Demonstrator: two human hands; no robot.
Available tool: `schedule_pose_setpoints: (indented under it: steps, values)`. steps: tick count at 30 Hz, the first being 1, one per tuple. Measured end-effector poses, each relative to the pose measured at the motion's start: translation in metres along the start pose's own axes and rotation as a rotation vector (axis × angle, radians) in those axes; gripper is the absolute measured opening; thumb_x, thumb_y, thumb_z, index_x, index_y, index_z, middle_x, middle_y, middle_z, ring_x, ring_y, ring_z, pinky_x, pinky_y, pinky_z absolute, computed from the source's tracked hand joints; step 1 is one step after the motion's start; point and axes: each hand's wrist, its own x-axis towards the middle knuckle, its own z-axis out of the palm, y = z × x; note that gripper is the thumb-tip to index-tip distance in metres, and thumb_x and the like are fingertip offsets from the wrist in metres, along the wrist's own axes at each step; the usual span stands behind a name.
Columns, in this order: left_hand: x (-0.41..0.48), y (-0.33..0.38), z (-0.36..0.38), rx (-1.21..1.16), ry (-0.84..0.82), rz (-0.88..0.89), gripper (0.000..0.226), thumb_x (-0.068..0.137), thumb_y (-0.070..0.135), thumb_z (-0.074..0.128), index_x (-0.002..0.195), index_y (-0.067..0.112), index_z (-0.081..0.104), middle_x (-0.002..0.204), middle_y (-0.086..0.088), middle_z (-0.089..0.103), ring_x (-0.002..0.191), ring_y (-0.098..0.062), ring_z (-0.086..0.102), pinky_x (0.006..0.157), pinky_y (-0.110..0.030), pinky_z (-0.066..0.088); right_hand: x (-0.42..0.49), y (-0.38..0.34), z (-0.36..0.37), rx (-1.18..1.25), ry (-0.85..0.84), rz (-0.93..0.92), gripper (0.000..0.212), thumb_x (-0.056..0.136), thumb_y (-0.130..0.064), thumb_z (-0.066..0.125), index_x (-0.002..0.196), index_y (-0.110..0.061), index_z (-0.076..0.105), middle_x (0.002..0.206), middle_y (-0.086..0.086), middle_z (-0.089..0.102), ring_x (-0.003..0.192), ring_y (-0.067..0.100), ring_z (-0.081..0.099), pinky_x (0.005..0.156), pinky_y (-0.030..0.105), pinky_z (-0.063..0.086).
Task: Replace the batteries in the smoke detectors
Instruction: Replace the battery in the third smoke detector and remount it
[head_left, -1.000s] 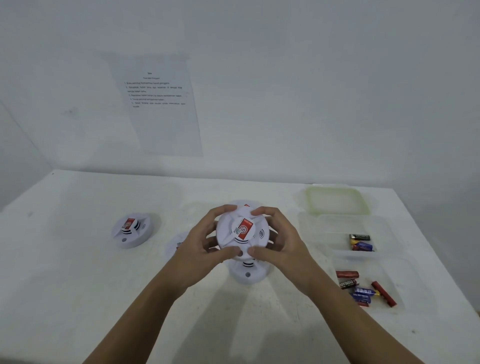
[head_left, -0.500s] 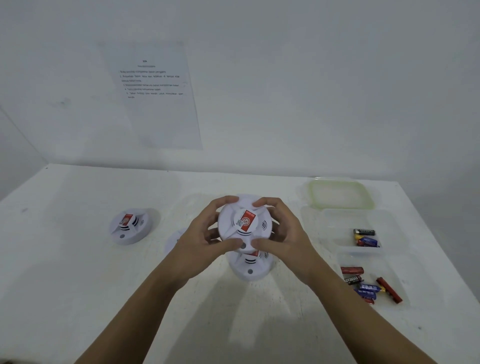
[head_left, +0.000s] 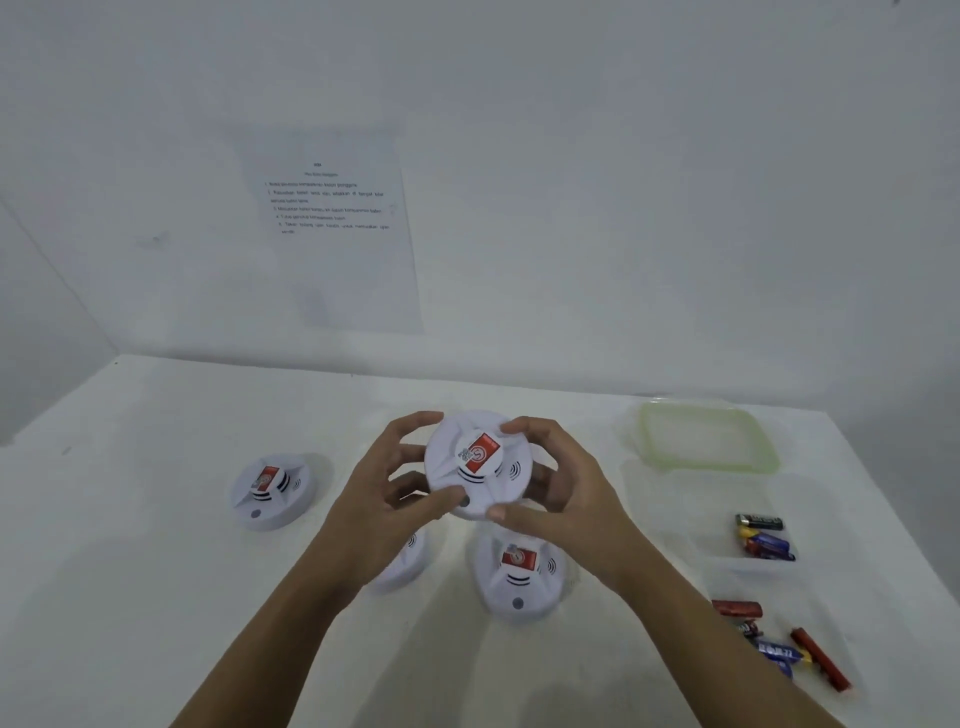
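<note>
Four smoke detectors are in view: one raised above the desk (head_left: 156, 597) between my left hand (head_left: 387, 499) and my right hand (head_left: 558, 499), one (head_left: 270, 491) resting well to the left, one (head_left: 519, 577) just below my hands, and one (head_left: 402, 564) partly hidden under my left wrist. The held detector (head_left: 478, 462) faces me, red label up; my fingers (head_left: 415, 421) are clamped around its rim from both sides, thumbs on the near edge. I judge it a light, rigid plastic shell, smooth enough to slip, so the rim is the place to grip while twisting base from cover. To the right, clear trays hold loose batteries (head_left: 763, 538), with a second batch (head_left: 779, 644) nearer me, behind them a green-rimmed lid (head_left: 709, 439).
</note>
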Motion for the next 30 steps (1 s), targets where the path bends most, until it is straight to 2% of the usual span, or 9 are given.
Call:
schedule_pose_setpoints:
  steps: [4,6,9,12,15,18,22,26,30]
  values:
    - [0.005,0.0,-0.014,0.012,0.039,0.009,0.054,0.086,0.012,0.077,0.129,0.037,0.056,0.114,-0.001,0.072,0.096,-0.024,0.073,0.085,-0.046,0.061,0.017,0.001,0.006,-0.035,-0.02,0.023,0.068,0.075,0.006,0.084,0.13,-0.019,0.053,0.128,0.001,0.067,0.114,0.029,0.068,0.095,0.051,0.058]
    - [0.009,-0.002,-0.021,0.011,0.067,0.011,0.051,0.087,0.012,0.076,0.128,0.035,0.058,0.114,0.0,0.073,0.094,-0.024,0.073,0.085,-0.047,0.06,0.026,0.002,0.011,-0.079,-0.012,0.035,0.069,0.074,0.0,0.087,0.13,-0.023,0.054,0.125,0.0,0.069,0.109,0.027,0.069,0.092,0.052,0.059]
    - [0.017,-0.007,-0.032,0.041,0.094,0.023,0.049,0.088,0.012,0.074,0.13,0.034,0.058,0.12,0.007,0.07,0.097,-0.02,0.072,0.083,-0.034,0.062,0.04,0.004,0.02,-0.225,0.029,0.036,0.066,0.071,-0.012,0.092,0.123,-0.031,0.057,0.114,-0.006,0.072,0.095,0.016,0.071,0.08,0.036,0.062]
    - [0.029,-0.015,-0.045,0.051,0.101,0.007,0.048,0.091,0.012,0.072,0.133,0.029,0.058,0.129,0.013,0.065,0.1,-0.017,0.07,0.078,-0.02,0.058,0.053,0.012,0.03,-0.393,0.088,-0.006,0.065,0.065,-0.029,0.095,0.118,-0.036,0.057,0.116,-0.018,0.068,0.098,0.004,0.066,0.075,0.019,0.055]
    - [0.042,-0.026,-0.058,0.092,0.074,-0.021,0.047,0.093,0.016,0.071,0.135,0.029,0.057,0.133,0.013,0.062,0.106,-0.018,0.069,0.08,-0.019,0.057,0.068,0.026,0.037,-0.47,0.112,-0.012,0.067,0.062,-0.04,0.095,0.116,-0.04,0.057,0.116,-0.027,0.064,0.102,0.001,0.063,0.079,0.014,0.052]
    - [0.054,-0.04,-0.069,0.128,0.06,-0.043,0.048,0.093,0.017,0.071,0.136,0.03,0.055,0.135,0.015,0.06,0.106,-0.017,0.068,0.077,-0.017,0.056,0.08,0.038,0.042,-0.533,0.123,-0.009,0.069,0.06,-0.041,0.096,0.118,-0.038,0.057,0.119,-0.024,0.063,0.103,0.0,0.061,0.081,0.011,0.048]
    - [0.07,-0.057,-0.081,0.167,0.027,-0.064,0.05,0.091,0.019,0.073,0.134,0.034,0.054,0.133,0.017,0.06,0.103,-0.016,0.069,0.076,-0.017,0.057,0.095,0.053,0.046,-0.613,0.112,0.035,0.075,0.058,-0.043,0.095,0.122,-0.037,0.056,0.121,-0.023,0.061,0.105,-0.001,0.059,0.081,0.012,0.045]
    - [0.084,-0.072,-0.087,0.215,0.014,-0.088,0.053,0.089,0.016,0.075,0.135,0.031,0.054,0.133,0.019,0.057,0.1,-0.017,0.068,0.072,-0.014,0.055,0.112,0.064,0.047,-0.772,0.061,0.094,0.082,0.056,-0.05,0.093,0.128,-0.035,0.056,0.122,-0.022,0.059,0.112,0.004,0.054,0.095,0.028,0.045]
    - [0.099,-0.092,-0.087,0.305,-0.015,-0.097,0.051,0.09,0.018,0.073,0.135,0.034,0.053,0.134,0.017,0.057,0.095,-0.01,0.068,0.073,-0.018,0.057,0.124,0.068,0.045,-0.935,0.026,0.119,0.083,0.061,-0.051,0.091,0.132,-0.026,0.057,0.124,-0.01,0.064,0.113,0.013,0.056,0.103,0.036,0.043]
